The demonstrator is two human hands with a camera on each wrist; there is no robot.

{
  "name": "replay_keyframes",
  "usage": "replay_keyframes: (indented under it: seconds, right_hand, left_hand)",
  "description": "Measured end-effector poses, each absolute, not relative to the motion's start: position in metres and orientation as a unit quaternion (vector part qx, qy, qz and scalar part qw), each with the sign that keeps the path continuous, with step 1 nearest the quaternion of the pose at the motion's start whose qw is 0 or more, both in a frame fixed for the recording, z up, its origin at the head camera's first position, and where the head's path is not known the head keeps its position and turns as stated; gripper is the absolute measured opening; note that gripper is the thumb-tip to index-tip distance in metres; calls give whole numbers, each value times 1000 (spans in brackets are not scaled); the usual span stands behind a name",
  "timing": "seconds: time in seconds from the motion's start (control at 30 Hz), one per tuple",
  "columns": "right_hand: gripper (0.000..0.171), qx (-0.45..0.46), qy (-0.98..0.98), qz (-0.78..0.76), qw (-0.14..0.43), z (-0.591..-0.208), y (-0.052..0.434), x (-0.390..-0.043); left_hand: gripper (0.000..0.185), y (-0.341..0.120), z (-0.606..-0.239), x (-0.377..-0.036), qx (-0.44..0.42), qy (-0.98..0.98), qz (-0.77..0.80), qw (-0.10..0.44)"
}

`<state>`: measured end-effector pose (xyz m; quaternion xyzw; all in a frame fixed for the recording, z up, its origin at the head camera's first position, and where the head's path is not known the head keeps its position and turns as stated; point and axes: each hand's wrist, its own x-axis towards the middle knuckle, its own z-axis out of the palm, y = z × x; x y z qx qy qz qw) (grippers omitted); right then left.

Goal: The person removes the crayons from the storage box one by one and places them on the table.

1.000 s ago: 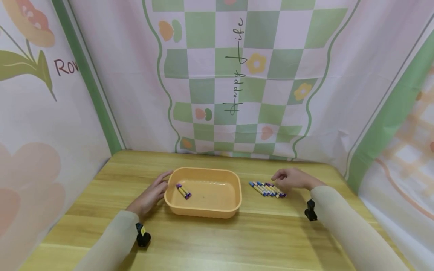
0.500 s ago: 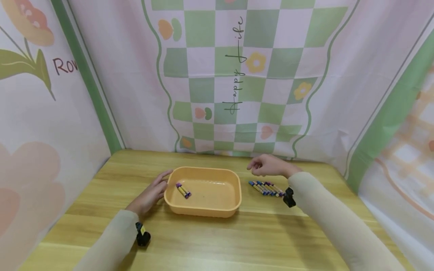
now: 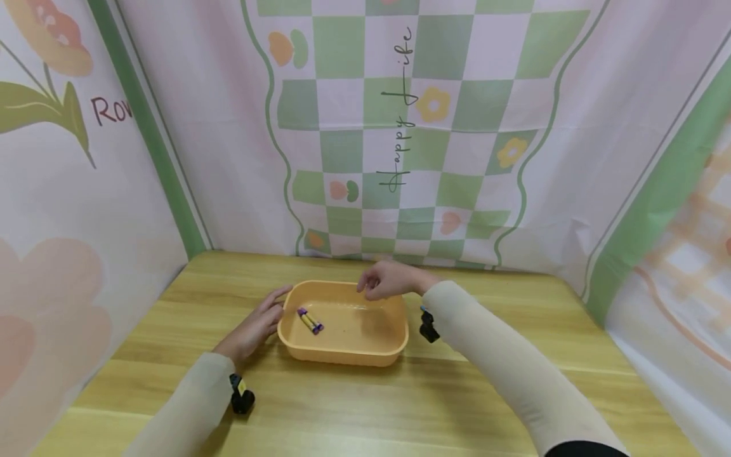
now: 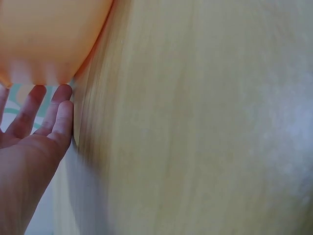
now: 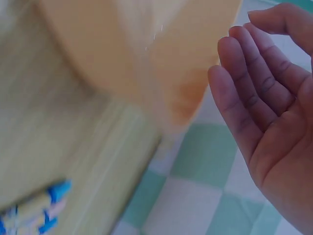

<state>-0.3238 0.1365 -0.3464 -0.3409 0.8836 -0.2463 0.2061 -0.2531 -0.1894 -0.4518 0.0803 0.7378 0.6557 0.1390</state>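
An orange plastic basket stands on the wooden table, with two purple-tipped crayons lying side by side at its left. My left hand rests against the basket's left wall, fingers extended; its fingertips touch the wall in the left wrist view. My right hand hovers over the basket's far right rim, fingers bent and thumb close to the index finger. In the right wrist view no crayon shows at those fingertips, and I cannot tell whether they pinch one.
Blue-tipped crayons lie on the table right of the basket; the right forearm mostly hides them in the head view. A checked cloth hangs behind the table. Both wrists carry small black cameras.
My right hand has moved left from above the crayon row to over the basket's far rim. The left hand, the basket and its two crayons have stayed in place.
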Motion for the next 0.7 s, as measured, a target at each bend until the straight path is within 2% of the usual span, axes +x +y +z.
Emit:
replay_keyframes:
  seconds: [0.27, 0.7]
  right_hand:
    - [35, -326, 863, -264, 282, -363, 93, -321]
    - [31, -290, 860, -281, 311, -390, 45, -324]
  left_hand:
    - [63, -189, -452, -251, 85, 732, 662, 137]
    - [65, -188, -448, -248, 94, 730, 664, 133]
